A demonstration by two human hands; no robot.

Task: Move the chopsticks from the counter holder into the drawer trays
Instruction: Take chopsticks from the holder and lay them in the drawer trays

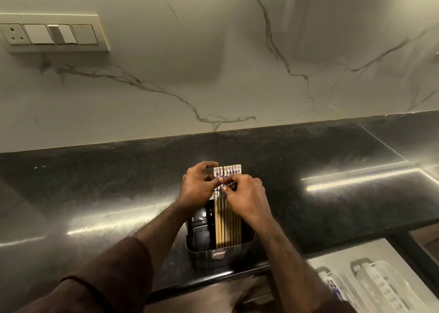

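Several bamboo chopsticks (227,225) with blue-and-white patterned tops stand in a row in a black holder (202,236) near the front edge of the black counter. My left hand (198,188) pinches the leftmost chopstick tops from the left side. My right hand (247,197) grips the patterned tops from the right, fingers curled over them. At the lower right an open drawer holds clear plastic trays (377,286).
The black granite counter (95,194) stretches to both sides, backed by a marble wall. A switch and socket panel (51,32) sits high on the wall at left. The counter's front edge runs just below the holder.
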